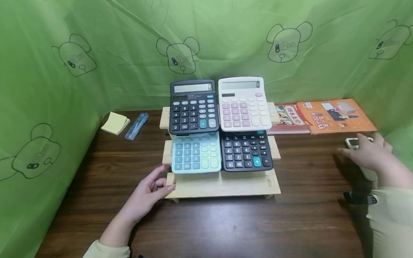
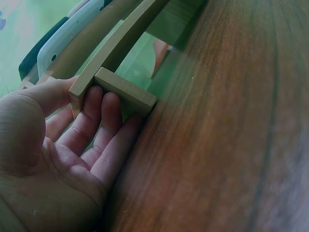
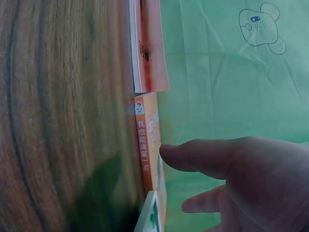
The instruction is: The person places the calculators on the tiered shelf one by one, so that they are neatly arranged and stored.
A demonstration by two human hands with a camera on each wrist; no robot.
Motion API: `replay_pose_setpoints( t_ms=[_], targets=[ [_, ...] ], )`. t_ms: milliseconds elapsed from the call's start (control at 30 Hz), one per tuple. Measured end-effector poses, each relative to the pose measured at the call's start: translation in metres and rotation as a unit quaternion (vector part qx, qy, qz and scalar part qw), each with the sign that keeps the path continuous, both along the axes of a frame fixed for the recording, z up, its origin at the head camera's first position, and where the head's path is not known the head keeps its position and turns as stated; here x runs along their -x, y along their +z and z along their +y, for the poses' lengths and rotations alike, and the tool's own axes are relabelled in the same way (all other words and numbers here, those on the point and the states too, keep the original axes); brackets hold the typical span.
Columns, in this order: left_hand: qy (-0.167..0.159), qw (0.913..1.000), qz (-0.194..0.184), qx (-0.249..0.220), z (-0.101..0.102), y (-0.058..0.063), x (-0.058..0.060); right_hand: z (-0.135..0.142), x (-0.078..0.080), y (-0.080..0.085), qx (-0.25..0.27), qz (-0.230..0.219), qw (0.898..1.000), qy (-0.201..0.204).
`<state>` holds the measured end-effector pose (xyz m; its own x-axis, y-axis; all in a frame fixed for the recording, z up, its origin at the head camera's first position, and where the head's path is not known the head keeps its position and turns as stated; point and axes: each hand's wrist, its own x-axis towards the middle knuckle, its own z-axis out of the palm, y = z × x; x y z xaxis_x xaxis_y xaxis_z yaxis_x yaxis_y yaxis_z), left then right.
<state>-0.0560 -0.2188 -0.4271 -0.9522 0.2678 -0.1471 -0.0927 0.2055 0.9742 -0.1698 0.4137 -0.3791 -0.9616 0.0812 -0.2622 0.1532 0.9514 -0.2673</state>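
Observation:
A stepped wooden rack (image 1: 222, 186) stands mid-table and bears calculators on its two upper steps. Dark (image 1: 193, 116) and white-and-pink (image 1: 245, 114) calculators lean on the top step; a light-blue one (image 1: 196, 156) and a black one (image 1: 247, 154) stand below. With thumb on top and fingers curled underneath, my left hand (image 1: 149, 195) grips the left end of the lowest step, whose wooden edge (image 2: 120, 43) shows in the left wrist view. My right hand (image 1: 373, 155) hovers over a white calculator (image 1: 369, 174) at the far right, thumb outstretched; whether fingertips touch it is hidden.
Behind the right side lie an orange book (image 1: 339, 116) and red books (image 1: 291, 120). Yellow sticky notes (image 1: 115, 123) and a blue translucent item (image 1: 136, 126) lie at the back left. Green cloth (image 1: 128, 52) walls the brown table (image 1: 230, 230) on the back and sides.

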Motion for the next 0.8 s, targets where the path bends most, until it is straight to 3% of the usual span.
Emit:
replay_pose_setpoints(
  t_ms=[233,800],
  targets=[
    [-0.002,1.0000,0.004,0.001,-0.001,0.001,0.000,0.008,0.002,-0.008,0.009,-0.055,0.998,0.007],
    [-0.006,1.0000,0.006,0.002,-0.001,0.000,0.000,-0.015,0.004,-0.003,-0.030,-0.048,0.995,0.084]
  ],
)
